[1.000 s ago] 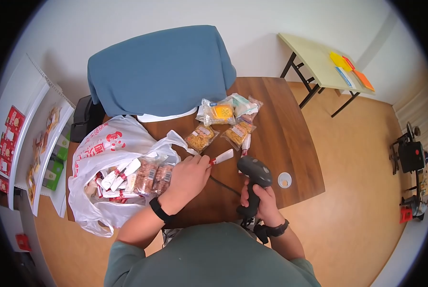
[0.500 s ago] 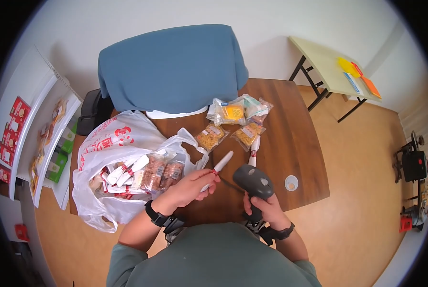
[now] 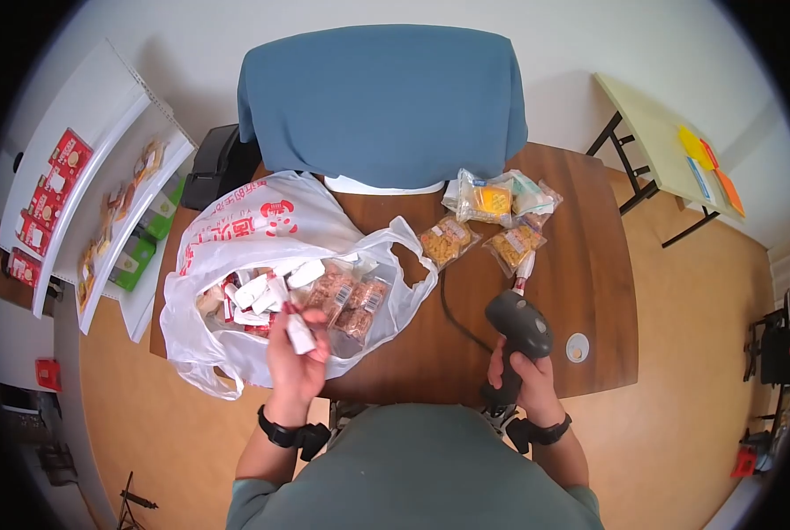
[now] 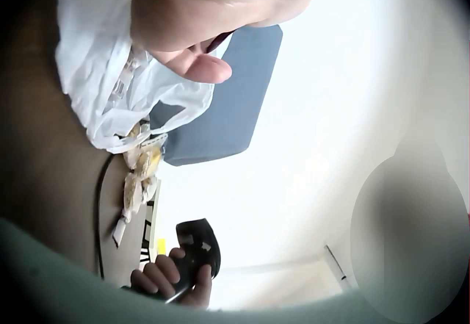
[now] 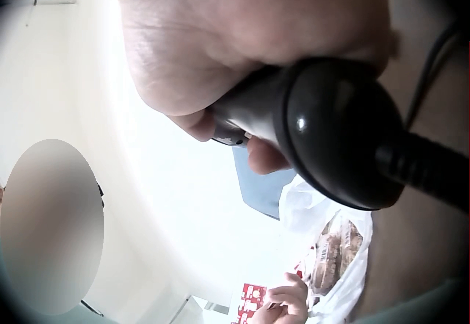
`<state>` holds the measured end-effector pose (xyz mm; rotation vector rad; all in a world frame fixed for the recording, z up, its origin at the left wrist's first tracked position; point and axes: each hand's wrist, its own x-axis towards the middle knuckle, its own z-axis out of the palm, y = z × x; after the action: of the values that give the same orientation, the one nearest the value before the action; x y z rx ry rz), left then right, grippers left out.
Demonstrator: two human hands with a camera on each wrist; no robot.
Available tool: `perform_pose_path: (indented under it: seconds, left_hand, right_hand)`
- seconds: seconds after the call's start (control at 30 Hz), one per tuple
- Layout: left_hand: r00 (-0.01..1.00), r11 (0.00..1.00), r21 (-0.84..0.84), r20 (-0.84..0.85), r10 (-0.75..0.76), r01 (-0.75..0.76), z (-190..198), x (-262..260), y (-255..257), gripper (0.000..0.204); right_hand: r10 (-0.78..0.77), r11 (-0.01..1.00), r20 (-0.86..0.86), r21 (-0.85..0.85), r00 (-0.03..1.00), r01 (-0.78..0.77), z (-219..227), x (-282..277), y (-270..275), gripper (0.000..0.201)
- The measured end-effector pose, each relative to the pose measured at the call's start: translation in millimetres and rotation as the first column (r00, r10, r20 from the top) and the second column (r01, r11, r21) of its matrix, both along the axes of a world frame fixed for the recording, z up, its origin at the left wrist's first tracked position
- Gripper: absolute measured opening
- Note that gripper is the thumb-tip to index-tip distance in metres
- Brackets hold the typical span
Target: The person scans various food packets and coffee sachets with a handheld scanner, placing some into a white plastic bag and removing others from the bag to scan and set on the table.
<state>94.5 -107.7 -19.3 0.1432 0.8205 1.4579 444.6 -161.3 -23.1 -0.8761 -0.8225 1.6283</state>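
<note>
The left hand (image 4: 213, 8) is beside a white bag (image 4: 92, 37). Yellow packets (image 4: 149, 161) lie right of it; near right, the right hand (image 4: 170, 276) grips a dark scanner (image 4: 197, 247).

Head view bright, soft shadows, fisheye-warped, dark corners; wrist views blown-out white, hazy close up.

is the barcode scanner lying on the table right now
No, the right hand grips the scanner by its handle, its head raised over the tabletop.
</note>
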Motion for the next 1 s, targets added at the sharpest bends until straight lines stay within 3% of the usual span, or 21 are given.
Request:
perform_pose_path:
  seconds: [0.07,0.1,0.17,0.27,0.3,0.4,0.43,0.5,0.57,0.63,0.67,0.73,0.77,0.83,0.87,0.9,0.97,1.0]
  left_hand:
    - [0.991,0.98,0.155,-0.033,0.13,-0.123,20.4,-3.4,9.2,0.024]
    - [0.959,0.954,0.114,-0.026,0.283,-0.278,34.5,3.2,15.4,0.026]
    - [0.99,0.952,0.28,-0.025,0.14,-0.127,34.7,-7.1,20.1,0.027]
    - [0.984,0.938,0.341,-0.139,0.114,-0.06,27.3,4.0,27.1,0.02]
    - [0.986,0.94,0.338,-0.136,0.101,-0.049,18.2,4.1,31.7,0.02]
    - [0.91,0.915,0.1,-0.108,0.4,-0.39,9.0,9.5,44.5,0.019]
    - [0.915,0.919,0.1,-0.106,0.39,-0.381,4.1,8.6,42.4,0.019]
    - [0.999,0.935,0.354,-0.032,0.028,-0.015,-11.0,3.9,30.3,0.017]
    - [0.997,0.943,0.327,-0.054,-0.046,0.062,0.0,31.6,20.4,0.015]
    - [0.857,0.847,0.279,-0.399,-0.326,0.452,5.5,57.8,13.8,0.008]
    - [0.855,0.844,0.282,-0.399,-0.33,0.457,5.8,70.0,13.1,0.008]
    - [0.554,0.621,0.199,-0.699,-0.452,0.758,5.9,91.8,15.4,0.008]
    - [0.551,0.615,0.202,-0.701,-0.453,0.762,5.0,100.9,17.6,0.008]
    - [0.213,0.366,0.053,-0.886,-0.412,0.929,4.0,117.2,23.3,0.012]
    - [0.093,0.291,-0.049,-0.885,-0.455,0.955,6.0,124.5,29.4,0.017]
    - [0.088,0.285,-0.051,-0.886,-0.455,0.957,8.9,134.4,34.8,0.017]
    - [0.064,0.287,0.028,-0.991,-0.119,0.958,16.0,158.2,44.5,0.023]
    - [-0.014,0.302,-0.055,-0.991,-0.135,0.952,20.8,169.5,51.5,0.032]
  right_hand:
    - [0.012,1.0,-0.001,0.005,1.0,-0.012,-0.1,-2.9,1.8,0.04]
    - [0.017,1.0,-0.005,0.01,1.0,-0.017,-0.5,-2.7,1.7,0.04]
    - [0.009,1.0,-0.007,0.016,1.0,-0.009,-2.2,-1.9,0.6,0.04]
    - [-0.029,0.999,-0.02,0.014,0.999,0.029,-3.8,2.2,-3.4,0.041]
    - [-0.048,0.999,-0.025,0.006,0.999,0.049,-4.2,4.3,-5.3,0.041]
    - [-0.119,0.993,-0.046,0.011,0.992,0.12,-9.8,12.2,-11.4,0.042]
    - [-0.13,0.991,-0.045,0.012,0.991,0.13,-11.9,14.5,-12.7,0.042]
    - [-0.189,0.982,-0.116,-0.012,0.975,0.189,-16.0,20.1,-15.4,0.04]
    - [-0.242,0.97,-0.196,-0.041,0.95,0.239,-21.7,23.2,-13.6,0.04]
    - [-0.289,0.957,-0.276,-0.07,0.916,0.281,-32.1,28.3,-12.7,0.039]
    - [-0.327,0.945,-0.367,-0.109,0.871,0.309,-40.9,31.2,-11.7,0.039]
    - [-0.365,0.93,-0.455,-0.144,0.813,0.337,-51.2,35.8,-9.8,0.038]
    - [-0.353,0.935,-0.486,-0.141,0.799,0.326,-54.7,37.6,-9.7,0.038]
    - [-0.328,0.943,-0.548,-0.138,0.77,0.303,-59.0,40.7,-10.4,0.038]
    - [-0.332,0.941,-0.55,-0.136,0.767,0.309,-60.1,41.6,-10.6,0.038]
    - [-0.3,0.951,-0.561,-0.114,0.771,0.287,-60.7,42.1,-10.4,0.039]
    - [-0.272,0.959,-0.573,-0.092,0.773,0.27,-59.0,41.6,-9.4,0.039]
    - [-0.296,0.953,-0.553,-0.113,0.779,0.281,-56.1,39.8,-8.3,0.039]
